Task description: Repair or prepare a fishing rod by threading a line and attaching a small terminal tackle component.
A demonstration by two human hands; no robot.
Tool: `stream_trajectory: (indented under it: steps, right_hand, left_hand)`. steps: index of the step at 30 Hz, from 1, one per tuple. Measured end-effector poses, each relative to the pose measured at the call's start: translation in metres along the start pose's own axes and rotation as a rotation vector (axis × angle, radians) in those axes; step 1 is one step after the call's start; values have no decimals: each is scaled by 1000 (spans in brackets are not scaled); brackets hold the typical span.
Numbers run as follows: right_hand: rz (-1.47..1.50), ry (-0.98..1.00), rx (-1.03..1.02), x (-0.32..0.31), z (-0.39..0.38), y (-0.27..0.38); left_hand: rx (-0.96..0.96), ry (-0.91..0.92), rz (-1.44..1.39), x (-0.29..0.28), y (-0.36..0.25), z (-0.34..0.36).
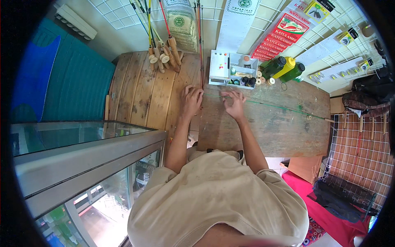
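Green rod (284, 108) is v. thin, long, straight, w/ pale R end; L hand (192, 101) and R hand (235, 105) bend fingers near it, pinching or not: cannot tell.

Thin green rod (284, 108), nearly straight, runs left to right across the wooden table (263, 138), right end slanting nearer the person. Finest at left; light-brown butt at table's right edge. Can't tell if mid-length touches the wood.
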State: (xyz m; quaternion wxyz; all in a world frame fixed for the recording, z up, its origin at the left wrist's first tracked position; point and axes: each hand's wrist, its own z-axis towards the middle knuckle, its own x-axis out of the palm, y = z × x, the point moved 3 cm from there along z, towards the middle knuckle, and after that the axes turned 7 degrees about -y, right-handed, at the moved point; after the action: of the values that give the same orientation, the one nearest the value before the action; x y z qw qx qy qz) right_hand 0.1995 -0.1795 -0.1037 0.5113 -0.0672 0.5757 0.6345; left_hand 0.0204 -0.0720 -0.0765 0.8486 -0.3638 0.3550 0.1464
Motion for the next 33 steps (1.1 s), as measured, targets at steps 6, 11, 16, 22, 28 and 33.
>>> stream_trajectory:
  steps: [6,11,16,22,28,33]
  right_hand:
    - [154,25,-185,13,19,53]
    - [387,97,-144,33,20,50]
    - [491,107,57,34,15,44]
    - [534,103,183,35,17,39]
    - [552,102,195,40,22,33]
    - [605,114,257,48,20,17]
  left_hand:
    - [27,-25,8,-4,-5,1]
    - [27,-71,-60,-6,-5,4]
    - [3,-153,-46,-16,-2,5]
    - [-113,-78,-26,-27,6,2]
    - [-137,-76,-105,-29,13,2]
    - [-143,-36,-175,-29,8,6]
